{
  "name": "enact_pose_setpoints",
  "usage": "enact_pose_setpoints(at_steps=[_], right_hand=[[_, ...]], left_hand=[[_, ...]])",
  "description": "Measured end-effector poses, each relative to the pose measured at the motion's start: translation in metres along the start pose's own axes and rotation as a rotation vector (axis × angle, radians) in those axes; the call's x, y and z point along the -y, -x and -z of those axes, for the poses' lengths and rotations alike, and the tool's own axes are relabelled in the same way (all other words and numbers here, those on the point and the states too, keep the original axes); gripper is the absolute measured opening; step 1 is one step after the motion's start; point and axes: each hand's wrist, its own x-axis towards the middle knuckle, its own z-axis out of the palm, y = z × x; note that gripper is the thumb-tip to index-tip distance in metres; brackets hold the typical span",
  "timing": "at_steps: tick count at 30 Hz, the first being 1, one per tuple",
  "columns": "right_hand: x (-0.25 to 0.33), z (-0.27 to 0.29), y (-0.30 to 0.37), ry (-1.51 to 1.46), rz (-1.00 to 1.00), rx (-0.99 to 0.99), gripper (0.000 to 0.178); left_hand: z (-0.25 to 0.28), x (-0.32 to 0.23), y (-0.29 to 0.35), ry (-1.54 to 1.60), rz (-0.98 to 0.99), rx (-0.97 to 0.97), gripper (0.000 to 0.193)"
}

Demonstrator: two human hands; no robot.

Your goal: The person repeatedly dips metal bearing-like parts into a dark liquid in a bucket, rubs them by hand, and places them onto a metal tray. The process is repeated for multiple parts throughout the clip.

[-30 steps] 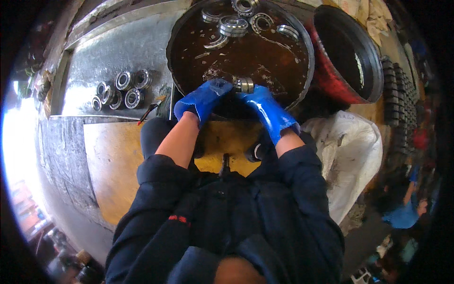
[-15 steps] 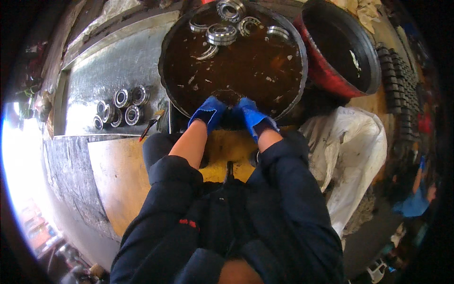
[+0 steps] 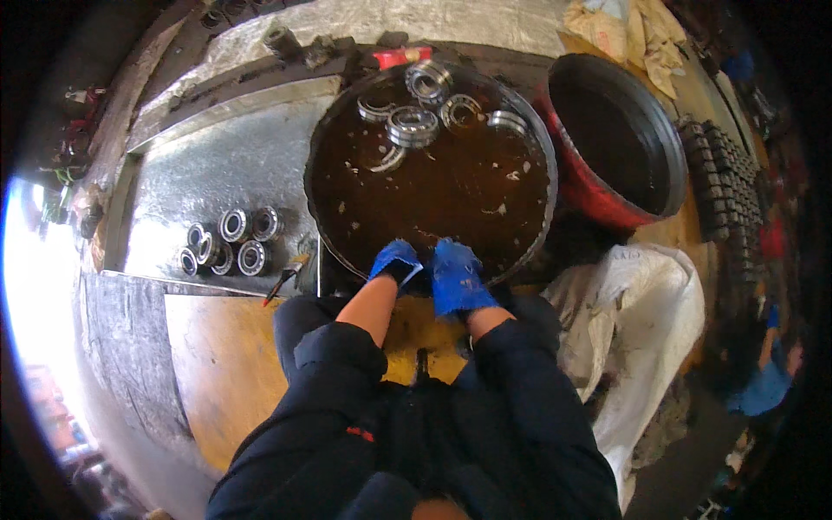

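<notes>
Down go your fingers, under the dark liquid, so whether they're spread, closed or holding something I cannot tell. Your left hand [image 3: 397, 257] and right hand [image 3: 458, 277], both in blue gloves, sit side by side at the near edge of the round basin [image 3: 309, 178]. Nearest in view beyond them: metal ring bearings [image 3: 412, 132], grouped at the basin's far side, some half sunk. These look heavy for their size, rigid, and surely slick with that wet film; your best hold is opposite sides of the outer ring, or fingers hooked through the bore, clear of the rollers. To your left, a cluster of bearings [image 3: 224, 249] rests on the metal tray [image 3: 199, 160], a brush [image 3: 287, 278] beside it; to your right, a red drum [image 3: 582, 178] and a white sack [image 3: 650, 299]. Writing? Faint dark lettering along the sack's top edge, reddish print on a pale bag [image 3: 598, 28] farther off, both too blurred to make out; no marks readable on the bearings.
</notes>
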Motion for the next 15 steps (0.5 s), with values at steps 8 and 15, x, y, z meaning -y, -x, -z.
enact_pose_setpoints(at_steps=[8, 15], right_hand=[[-0.019, -0.006, -0.01, 0.158, 0.078, -0.03, 0.062], [0.056, 0.039, 0.048, 0.374, 0.127, 0.147, 0.074]], left_hand=[[0.052, -0.033, 0.034, -0.01, -0.059, -0.208, 0.039], [0.068, 0.032, 0.066, 0.068, 0.185, -0.209, 0.034]])
